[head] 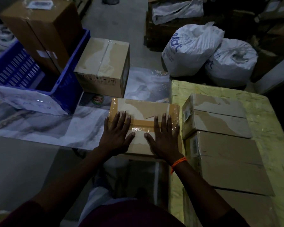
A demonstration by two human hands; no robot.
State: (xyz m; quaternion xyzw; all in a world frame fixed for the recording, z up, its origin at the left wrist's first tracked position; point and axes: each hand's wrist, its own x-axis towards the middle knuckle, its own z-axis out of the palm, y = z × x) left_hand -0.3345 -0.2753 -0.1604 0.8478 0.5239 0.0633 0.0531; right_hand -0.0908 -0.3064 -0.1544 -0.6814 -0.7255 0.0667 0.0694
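Note:
A small cardboard box (144, 107) sealed with brown and clear tape lies in front of me, at the edge of a marble-patterned surface (47, 126). My left hand (116, 133) lies flat on the box's left half, fingers straight and spread. My right hand (164, 136) lies flat on the right half, fingers spread, an orange thread band on its wrist. Both palms press on the taped top. Neither hand curls round anything.
A blue plastic crate (69, 71) with a tall brown carton (39, 30) stands at the left. A taped carton (103, 66) sits behind the box. To the right, flat cartons (220, 115) lie on a yellow-wrapped block (266, 128). Two white sacks (192, 48) sit farther back.

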